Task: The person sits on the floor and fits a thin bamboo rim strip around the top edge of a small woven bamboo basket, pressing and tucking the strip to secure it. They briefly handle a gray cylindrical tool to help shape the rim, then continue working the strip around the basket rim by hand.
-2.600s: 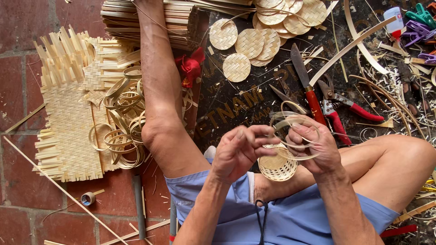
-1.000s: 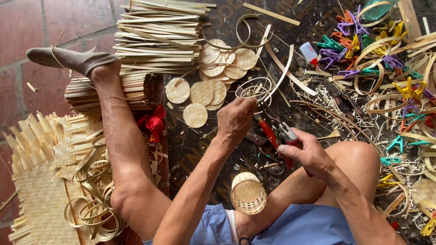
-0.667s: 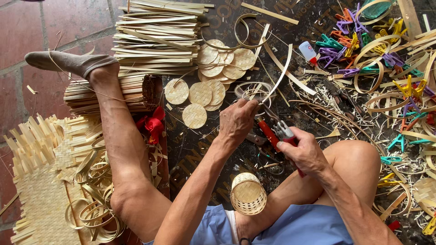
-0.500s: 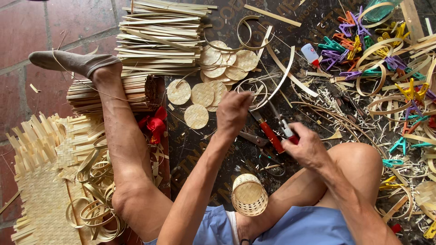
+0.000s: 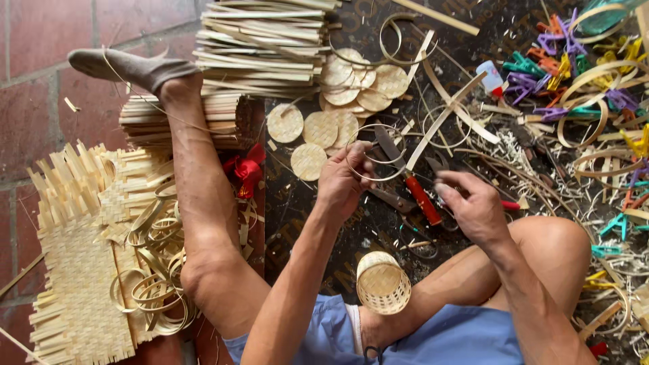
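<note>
— Brick floor [image 5: 40, 47] and a dark mat [image 5: 311, 216] lay under the person, strewn with bamboo. What had changed since a moment before?

— Both hands had come forward, away from the small woven basket [image 5: 382, 282], which was left lying between the knees. The left hand [image 5: 345, 179] was now closed around thin bamboo rings [image 5: 374, 152], fingers curled on the near rim. The right hand [image 5: 473, 206] hovered just beside the red-handled knife [image 5: 409, 182], fingers bent and pinched together; whether it gripped anything I could not tell.

— So the work had passed from the basket to a ring?

— So I judged.

— What crowded them?

— Woven round discs [image 5: 338, 101] just beyond the rings, stacked strips [image 5: 263, 40], a woven sheet [image 5: 74, 257] with coiled bands [image 5: 155, 284] by the outstretched leg [image 5: 203, 203], coloured clips [image 5: 574, 67], a small glue bottle [image 5: 491, 76] and loose curls everywhere.
</note>
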